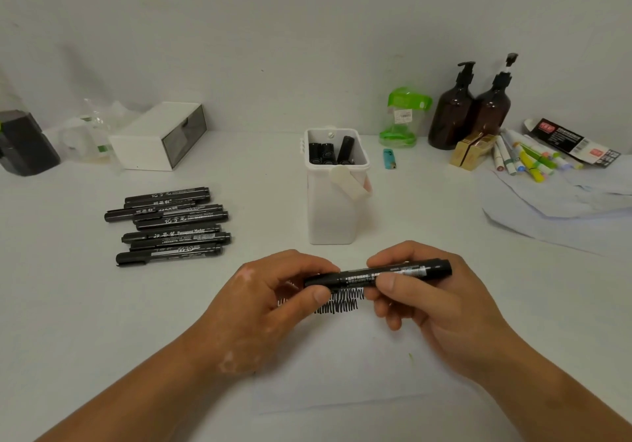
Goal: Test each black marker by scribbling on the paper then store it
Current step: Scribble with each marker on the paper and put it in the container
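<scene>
I hold one black marker [386,273] level above the white paper [359,366]. My right hand [431,299] grips its barrel and my left hand [273,299] pinches its cap end. Black scribbles [338,303] show on the paper just under the marker. A pile of several black markers [171,227] lies on the table to the left. Behind the paper stands a white holder [333,209] with several black markers [330,152] upright in it.
At the back stand a white drawer box [150,142], a dark object [24,144] at far left, a green container [403,116], a blue lighter [389,159] and two brown pump bottles [468,113]. Coloured markers [526,161] and sheets of paper [561,202] lie at the right.
</scene>
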